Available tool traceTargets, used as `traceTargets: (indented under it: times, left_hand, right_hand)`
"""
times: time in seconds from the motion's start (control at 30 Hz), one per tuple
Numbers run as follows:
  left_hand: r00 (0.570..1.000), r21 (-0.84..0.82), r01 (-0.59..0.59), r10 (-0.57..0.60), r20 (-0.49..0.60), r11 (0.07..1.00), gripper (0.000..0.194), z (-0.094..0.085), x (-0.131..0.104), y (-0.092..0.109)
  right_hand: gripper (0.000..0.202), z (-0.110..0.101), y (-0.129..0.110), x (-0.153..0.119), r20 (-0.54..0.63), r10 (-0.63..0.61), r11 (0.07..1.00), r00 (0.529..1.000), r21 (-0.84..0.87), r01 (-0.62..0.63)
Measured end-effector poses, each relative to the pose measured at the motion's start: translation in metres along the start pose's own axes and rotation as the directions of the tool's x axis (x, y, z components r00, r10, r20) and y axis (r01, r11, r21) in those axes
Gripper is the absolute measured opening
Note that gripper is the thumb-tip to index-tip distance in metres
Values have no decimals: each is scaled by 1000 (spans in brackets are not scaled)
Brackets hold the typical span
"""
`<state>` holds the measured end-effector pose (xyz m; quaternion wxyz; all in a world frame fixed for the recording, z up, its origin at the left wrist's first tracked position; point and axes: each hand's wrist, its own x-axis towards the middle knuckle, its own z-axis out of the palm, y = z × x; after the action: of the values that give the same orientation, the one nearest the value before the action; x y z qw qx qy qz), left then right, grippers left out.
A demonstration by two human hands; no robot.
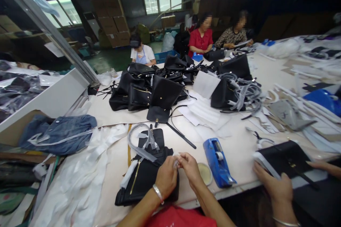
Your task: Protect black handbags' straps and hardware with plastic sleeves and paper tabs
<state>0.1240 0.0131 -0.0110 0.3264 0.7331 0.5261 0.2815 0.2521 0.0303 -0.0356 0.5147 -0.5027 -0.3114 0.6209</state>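
Observation:
My left hand (pixel 167 176) and my right hand (pixel 189 168) meet over the right edge of a black bag (pixel 149 181). Both are closed, fingertips pinching a small piece of whitish wrapping (pixel 176 161), mostly hidden by the fingers. The bag lies flat with a gold zipper (pixel 135 177) facing up. On its upper part rests a handle wrapped in clear plastic (pixel 133 138), curved in a loop. A roll of tape (pixel 205 173) lies just right of my right hand, beside a blue tape dispenser (pixel 218 163).
Black bags (pixel 138 92) are heaped across the table. White sheets (pixel 204 110) and plastic-wrapped handles (pixel 246 92) lie to their right. At right, a co-worker's hands (pixel 277 188) hold another black bag (pixel 285 159), near pliers (pixel 259 138). White strips (pixel 77 181) and denim cloth (pixel 58 134) lie left.

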Motion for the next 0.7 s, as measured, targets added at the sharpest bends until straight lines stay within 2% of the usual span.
traceTargets:
  times: [0.07,0.17,0.27,0.33,0.4,0.43,0.47,0.5,0.57,0.6,0.63,0.7]
  left_hand:
    - [996,-250,82,-75,37,965,23,-8,1,1]
    - [962,-601,257,-259,84,757,28,-11,6,-7]
    - [921,-760,339,-360,147,555,38,-6,9,-18]
    - [905,-775,374,-381,187,509,41,-3,10,-25]
    - [898,-764,388,-397,188,516,41,-3,9,-29]
    - [897,-756,388,-404,180,526,41,-4,8,-31]
    - [896,-750,389,-410,172,535,41,-5,8,-32]
    - [895,-746,391,-413,170,539,41,-5,8,-33]
    - [894,-743,399,-410,183,538,41,-6,7,-34]
    - [894,-743,402,-403,193,535,41,-6,7,-34]
    - [895,-744,405,-398,203,531,40,-5,7,-35]
    - [894,-748,411,-390,220,522,40,-3,7,-35]
  right_hand:
    - [28,1,3,1,-31,-24,999,999,-30,23]
    - [25,11,8,3,-59,-52,995,997,-93,46]
    - [21,20,12,1,-65,-112,971,992,-220,96]
    - [19,13,12,-5,-31,-116,948,993,-303,102]
    - [19,-10,8,-18,-72,-139,891,988,-445,93]
    - [20,-28,5,-27,-144,-188,831,971,-551,79]
    - [22,-50,1,-36,-236,-259,747,937,-663,40]
    - [24,-73,-3,-45,-331,-342,653,879,-757,-31]
    - [31,-119,-12,-60,-495,-416,506,763,-823,-258]
    - [33,-138,-16,-65,-537,-427,461,727,-821,-336]
    - [33,-155,-18,-68,-555,-415,439,721,-816,-375]
    - [33,-177,-18,-67,-535,-340,447,774,-815,-367]
